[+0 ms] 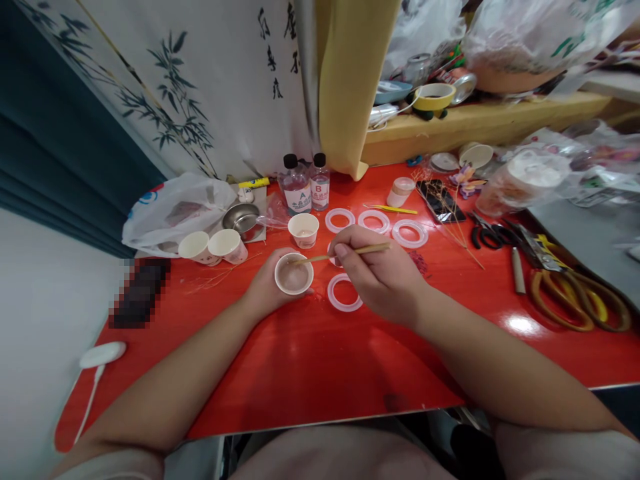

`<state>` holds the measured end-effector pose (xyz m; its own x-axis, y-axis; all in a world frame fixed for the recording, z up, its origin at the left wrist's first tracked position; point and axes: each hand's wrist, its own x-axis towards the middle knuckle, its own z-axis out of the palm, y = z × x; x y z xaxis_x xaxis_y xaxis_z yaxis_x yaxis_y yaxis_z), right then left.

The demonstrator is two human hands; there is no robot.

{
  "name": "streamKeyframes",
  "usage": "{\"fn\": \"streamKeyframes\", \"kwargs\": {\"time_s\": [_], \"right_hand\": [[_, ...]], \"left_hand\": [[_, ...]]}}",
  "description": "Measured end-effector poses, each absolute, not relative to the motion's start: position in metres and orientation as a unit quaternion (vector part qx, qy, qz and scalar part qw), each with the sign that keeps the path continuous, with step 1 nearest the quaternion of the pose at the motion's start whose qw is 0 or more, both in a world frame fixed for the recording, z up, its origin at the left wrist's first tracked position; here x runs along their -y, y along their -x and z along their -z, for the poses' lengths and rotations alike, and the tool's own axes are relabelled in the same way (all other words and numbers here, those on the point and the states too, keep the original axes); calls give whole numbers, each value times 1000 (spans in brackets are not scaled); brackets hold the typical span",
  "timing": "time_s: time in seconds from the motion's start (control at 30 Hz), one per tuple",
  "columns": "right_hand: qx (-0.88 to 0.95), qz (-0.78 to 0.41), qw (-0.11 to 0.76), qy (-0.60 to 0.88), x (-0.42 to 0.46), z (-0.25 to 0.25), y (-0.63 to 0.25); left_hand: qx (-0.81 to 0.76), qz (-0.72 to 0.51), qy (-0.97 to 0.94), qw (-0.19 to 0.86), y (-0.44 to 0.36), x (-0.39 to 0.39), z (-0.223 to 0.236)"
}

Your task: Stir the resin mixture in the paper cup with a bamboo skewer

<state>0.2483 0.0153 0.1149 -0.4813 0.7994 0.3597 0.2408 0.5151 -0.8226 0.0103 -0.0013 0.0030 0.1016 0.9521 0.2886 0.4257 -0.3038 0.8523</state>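
Currently, the left grip [265, 290] is closed around the side of a paper cup [294, 291] holding a cloudy, pale liquid. The right grip [377, 277] pinches a wooden stick [350, 253] between thumb and fingers, with the stick nearly level and its far end reaching over the cup's rim. Both forearms extend forward across the red tabletop [320, 360], and the hands are close together. A white ring [345, 309] lies just beside the cup, partly below the right grip. Three further white rings [340, 211] lie beyond the hands. A second paper cup [303, 240] stands farther back, near a bottle labelled A [297, 198] and a bottle labelled B [320, 191].
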Motion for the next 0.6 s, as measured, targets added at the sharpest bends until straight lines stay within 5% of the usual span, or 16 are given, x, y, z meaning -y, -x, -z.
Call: {"fn": "streamKeyframes", "kwargs": {"time_s": [0.6], "right_hand": [[855, -299, 369, 208, -13, -117, -251]], "left_hand": [[-546, -380, -673, 323, -12, 3, -7]]}}
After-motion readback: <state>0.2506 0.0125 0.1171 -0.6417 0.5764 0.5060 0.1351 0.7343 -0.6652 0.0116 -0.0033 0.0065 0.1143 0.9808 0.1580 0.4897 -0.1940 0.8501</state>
